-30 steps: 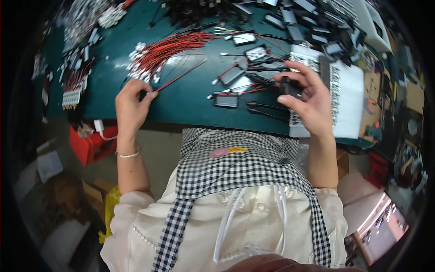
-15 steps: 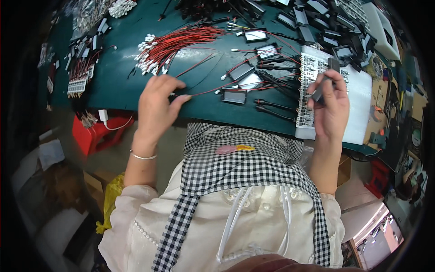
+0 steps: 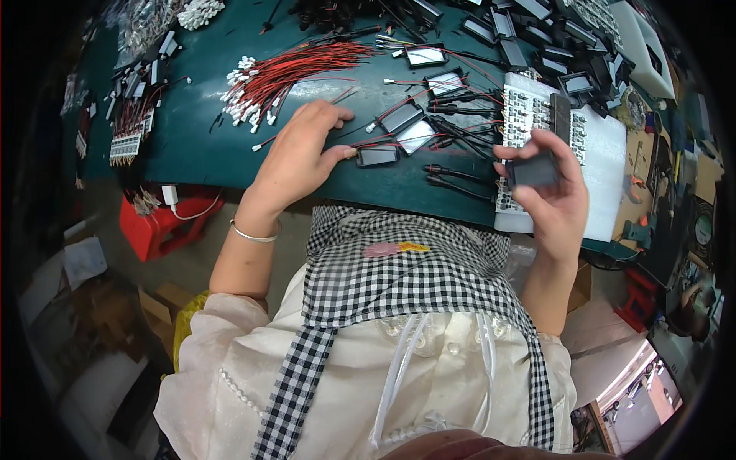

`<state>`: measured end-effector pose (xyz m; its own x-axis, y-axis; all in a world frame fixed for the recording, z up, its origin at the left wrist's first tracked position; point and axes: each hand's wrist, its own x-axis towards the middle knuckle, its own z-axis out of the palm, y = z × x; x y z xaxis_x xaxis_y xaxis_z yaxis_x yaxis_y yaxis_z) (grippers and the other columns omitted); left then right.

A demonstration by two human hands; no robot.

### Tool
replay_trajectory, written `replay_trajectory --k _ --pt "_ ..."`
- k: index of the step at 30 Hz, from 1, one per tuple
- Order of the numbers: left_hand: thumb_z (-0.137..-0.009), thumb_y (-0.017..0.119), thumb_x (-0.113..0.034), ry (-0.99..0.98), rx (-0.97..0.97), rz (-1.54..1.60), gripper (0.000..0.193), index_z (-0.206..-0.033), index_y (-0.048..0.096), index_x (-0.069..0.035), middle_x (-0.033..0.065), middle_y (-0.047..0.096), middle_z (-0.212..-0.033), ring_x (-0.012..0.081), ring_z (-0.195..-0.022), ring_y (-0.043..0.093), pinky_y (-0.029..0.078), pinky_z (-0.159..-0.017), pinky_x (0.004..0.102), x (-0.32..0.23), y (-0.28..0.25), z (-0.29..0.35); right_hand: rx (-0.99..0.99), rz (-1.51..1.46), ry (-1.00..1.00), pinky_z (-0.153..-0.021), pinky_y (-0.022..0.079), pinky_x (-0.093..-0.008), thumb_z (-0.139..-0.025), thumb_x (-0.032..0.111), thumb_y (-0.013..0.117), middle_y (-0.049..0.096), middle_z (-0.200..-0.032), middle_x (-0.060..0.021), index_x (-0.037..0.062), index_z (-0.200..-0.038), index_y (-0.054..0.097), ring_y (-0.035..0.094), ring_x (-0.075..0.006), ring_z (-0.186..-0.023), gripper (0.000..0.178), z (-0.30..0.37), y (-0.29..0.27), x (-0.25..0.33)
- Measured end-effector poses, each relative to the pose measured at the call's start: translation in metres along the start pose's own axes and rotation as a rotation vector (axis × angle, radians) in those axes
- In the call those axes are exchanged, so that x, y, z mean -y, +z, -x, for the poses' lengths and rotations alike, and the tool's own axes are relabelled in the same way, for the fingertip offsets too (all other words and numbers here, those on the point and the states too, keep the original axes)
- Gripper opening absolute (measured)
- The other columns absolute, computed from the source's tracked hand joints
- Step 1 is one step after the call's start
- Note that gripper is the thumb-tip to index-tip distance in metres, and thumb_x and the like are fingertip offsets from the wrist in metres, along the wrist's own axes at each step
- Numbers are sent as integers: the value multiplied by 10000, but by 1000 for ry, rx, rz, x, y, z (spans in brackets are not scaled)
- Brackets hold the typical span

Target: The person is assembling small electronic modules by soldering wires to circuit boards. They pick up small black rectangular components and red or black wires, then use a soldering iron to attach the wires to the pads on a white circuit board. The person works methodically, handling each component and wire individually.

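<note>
While right hand (image 3: 560, 218) holds dark casing (image 3: 535, 171), white slab (image 3: 602, 176) bears small parts (image 3: 516, 115).

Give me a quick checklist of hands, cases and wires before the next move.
1. Right hand grips a case: ok, held between thumb and fingers.
2. Held case clear of the boards: cannot tell; it overlaps them in this view, and the gap does not show.
3. Left hand open: ok, thumb and fingers apart, thumb at the left end of the nearest table case.
4. Left hand clear of loose wires: not ok, a white plug and its wire lie close by it.
5. Black cables lying separately: not ok, several overlap.
6. Main red wire bundle clear of both hands: ok.
</note>
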<state>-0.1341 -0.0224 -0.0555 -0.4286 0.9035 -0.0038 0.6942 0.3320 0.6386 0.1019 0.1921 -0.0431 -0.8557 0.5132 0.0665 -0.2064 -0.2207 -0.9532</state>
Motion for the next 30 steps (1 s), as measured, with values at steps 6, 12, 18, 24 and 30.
replay_trajectory --k 6,12,18,24,30 --pt "-796 646 15 -17 -73 8 278 -1071 611 -12 111 585 -935 256 -873 595 487 -765 344 5 9 -1 -117 1222 -277 -762 544 -321 -688 -49 757 649 -1015 -105 -7 -1122 614 642 -219 -924 459 -11 -8 6" --pt "-781 640 27 69 -34 -56 243 -1020 615 -9 118 592 -930 284 -899 590 481 -803 368 4 10 -13 -122 754 -181 -739 489 -265 -630 -40 780 656 -967 -88 10 -1078 647 626 -180 -866 471 -15 12 3" --pt "-720 712 -7 1 34 -120 219 -912 606 -12 115 578 -905 299 -889 551 458 -757 374 11 -15 7 -111 710 -85 -769 491 -263 -634 -41 783 651 -986 -86 2 -1091 641 617 -165 -899 481 -6 11 0" --pt "-716 732 -56 -154 -6 -406 154 -796 603 -29 96 561 -807 294 -781 538 445 -708 389 13 -23 24 -97 645 -52 -809 511 -267 -646 -59 781 637 -1026 -93 -12 -1115 629 618 -165 -941 495 -6 12 -4" --pt "-715 754 -114 -24 -207 -285 230 -895 625 -50 82 583 -826 277 -790 552 450 -707 389 4 6 8 -68 360 42 -864 523 -298 -679 -78 761 637 -1041 -119 -35 -1174 579 632 -213 -1010 529 -11 23 -3"
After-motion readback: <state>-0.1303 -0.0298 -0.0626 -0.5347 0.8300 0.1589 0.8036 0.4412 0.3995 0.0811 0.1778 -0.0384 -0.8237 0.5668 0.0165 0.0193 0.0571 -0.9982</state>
